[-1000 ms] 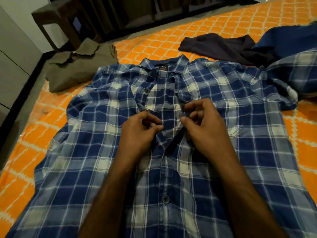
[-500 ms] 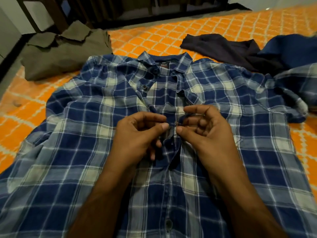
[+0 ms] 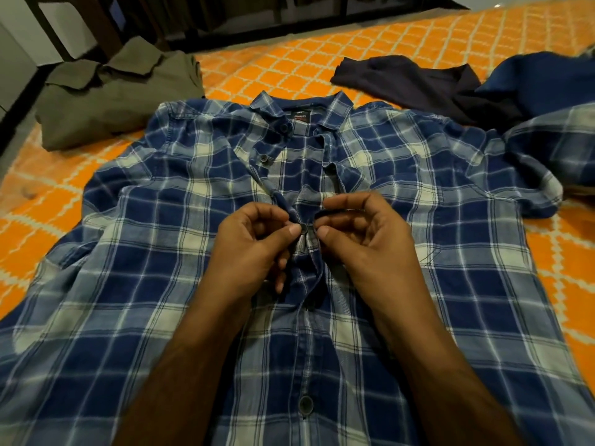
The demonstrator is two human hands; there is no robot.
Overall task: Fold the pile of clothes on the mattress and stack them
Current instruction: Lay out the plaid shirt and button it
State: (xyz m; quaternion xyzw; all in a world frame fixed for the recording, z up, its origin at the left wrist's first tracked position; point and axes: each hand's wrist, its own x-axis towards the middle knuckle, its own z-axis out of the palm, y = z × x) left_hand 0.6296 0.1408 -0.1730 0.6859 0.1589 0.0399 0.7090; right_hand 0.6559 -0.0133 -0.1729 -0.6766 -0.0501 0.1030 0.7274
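We're looking down at the blue plaid shirt lying face-up, spread across the orange mattress, collar away from us. Our left hand is pinching the left placket edge w/ thumb & forefinger; our right hand is pinching the right edge the same way. Both thumbs are meeting at a dark button mid-chest. A folded olive garment is sitting far left; a dark garment is lying far right, unfolded.
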